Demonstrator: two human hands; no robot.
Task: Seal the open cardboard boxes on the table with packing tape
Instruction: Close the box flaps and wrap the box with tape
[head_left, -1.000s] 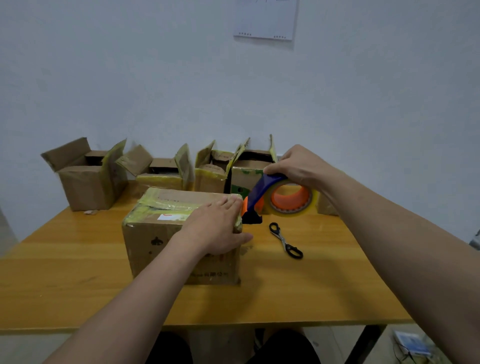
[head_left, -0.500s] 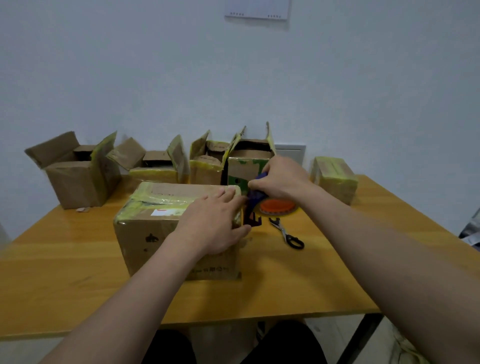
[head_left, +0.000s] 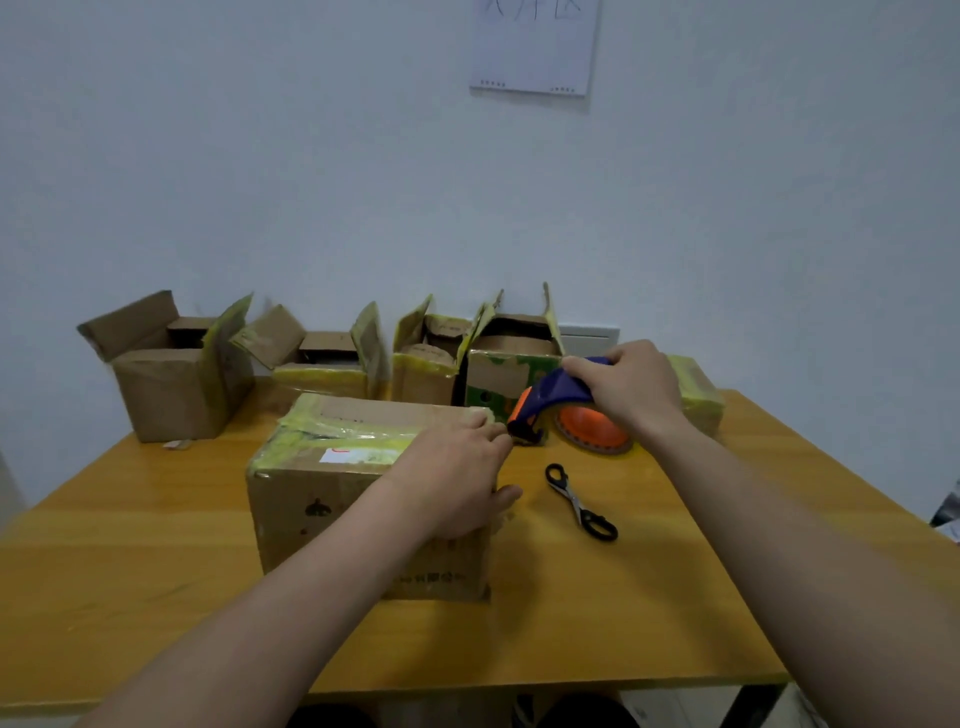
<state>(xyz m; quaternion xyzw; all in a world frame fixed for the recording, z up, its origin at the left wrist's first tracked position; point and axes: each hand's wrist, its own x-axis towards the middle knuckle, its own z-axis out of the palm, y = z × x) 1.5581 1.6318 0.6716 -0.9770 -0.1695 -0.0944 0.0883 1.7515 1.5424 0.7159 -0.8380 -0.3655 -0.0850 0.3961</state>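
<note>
Cardboard box (head_left: 363, 499), brown, closed and yellow-taped, sits on the wooden table (head_left: 156, 571) under the flat left hand (head_left: 457, 483) at its right end. The right hand (head_left: 628, 389) grips the blue-and-orange tape dispenser (head_left: 556, 402) just beside. A skewed pull could wrinkle the strip, or the blade nick those fingers.

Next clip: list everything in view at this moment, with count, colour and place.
Taped box: 1, brown, yellow tape, front centre.
Open boxes: 4, brown, one green-printed, along the wall.
Small box: 1, yellow-taped, back right.
Dispenser: 1, blue and orange, in right hand.
Scissors: 1, black-handled, right of taped box.
Table: 1, yellow-brown.
Paper: 1, white, on wall.
Left hand: 1, resting on taped box.
Right hand: 1, gripping dispenser.
</note>
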